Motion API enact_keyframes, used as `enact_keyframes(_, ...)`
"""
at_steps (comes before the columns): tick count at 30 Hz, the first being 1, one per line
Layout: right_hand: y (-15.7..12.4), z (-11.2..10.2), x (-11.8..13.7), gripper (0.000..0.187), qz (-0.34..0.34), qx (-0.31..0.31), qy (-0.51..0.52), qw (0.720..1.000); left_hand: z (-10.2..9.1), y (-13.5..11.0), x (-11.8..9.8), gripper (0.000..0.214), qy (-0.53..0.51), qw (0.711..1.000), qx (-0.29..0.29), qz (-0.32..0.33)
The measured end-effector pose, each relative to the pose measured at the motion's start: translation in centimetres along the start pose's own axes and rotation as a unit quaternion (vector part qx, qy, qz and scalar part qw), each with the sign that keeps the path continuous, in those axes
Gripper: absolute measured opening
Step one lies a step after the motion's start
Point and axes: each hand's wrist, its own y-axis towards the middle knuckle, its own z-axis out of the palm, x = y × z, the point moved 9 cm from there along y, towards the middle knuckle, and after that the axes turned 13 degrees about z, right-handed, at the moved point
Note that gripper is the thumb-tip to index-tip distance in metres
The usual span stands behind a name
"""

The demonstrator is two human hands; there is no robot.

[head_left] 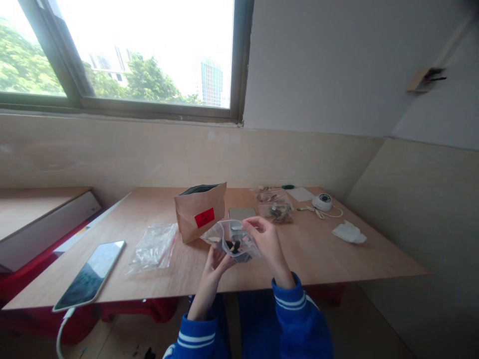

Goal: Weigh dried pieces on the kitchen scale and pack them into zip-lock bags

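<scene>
My left hand [215, 262] and my right hand [265, 238] both grip a small clear zip bag [232, 239] with dark small parts inside, held just above the near edge of the wooden table [318, 254]. The left hand pinches the bag's lower left side. My right fingers close on its upper right edge. A brown paper pouch [200, 212] with a red label stands open right behind the bag.
An empty clear bag [153, 247] lies left of the pouch. A phone [90, 274] on a white cable rests at the table's left corner. Another phone [241, 213], several filled bags [277, 209], a white round device [322, 202] and a crumpled tissue [349, 232] lie to the right.
</scene>
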Motion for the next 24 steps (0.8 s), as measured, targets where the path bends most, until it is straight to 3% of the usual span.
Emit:
enact_keyframes(2,0.4,0.0,1.4,0.036,-0.058,-0.019,-0.068,0.996,-0.2,0.1,0.0,0.058,-0.003,1.000,-0.024,-0.003)
enact_keyframes(4,-0.3,0.2,3.8,0.027,-0.164,-0.050,-0.144,0.975,-0.7,0.3,-0.2,0.059,0.004,0.999,-0.052,0.004)
enact_keyframes(7,-2.1,2.2,6.4,0.012,-0.275,0.004,-0.219,0.936,-1.5,0.8,-0.3,0.063,0.014,0.996,-0.081,0.026)
enact_keyframes(9,-2.4,3.8,6.5,0.014,-0.282,0.074,-0.254,0.922,-1.9,1.1,0.0,0.067,0.019,0.994,-0.098,0.038)
enact_keyframes(12,-1.3,5.8,5.0,0.018,-0.240,0.153,-0.332,0.899,-2.4,1.3,0.4,0.074,0.017,0.991,-0.117,0.058)
enact_keyframes(19,0.2,10.1,0.6,0.057,-0.206,0.391,-0.431,0.787,-3.2,1.4,0.9,0.074,0.032,0.990,-0.121,0.068)
enact_keyframes(21,0.2,10.7,0.0,0.060,-0.208,0.423,-0.438,0.765,-3.6,1.3,0.8,0.071,0.047,0.989,-0.125,0.068)
enact_keyframes(24,0.5,11.1,-0.5,0.053,-0.214,0.419,-0.443,0.764,-4.4,1.2,0.5,0.066,0.082,0.985,-0.139,0.069)
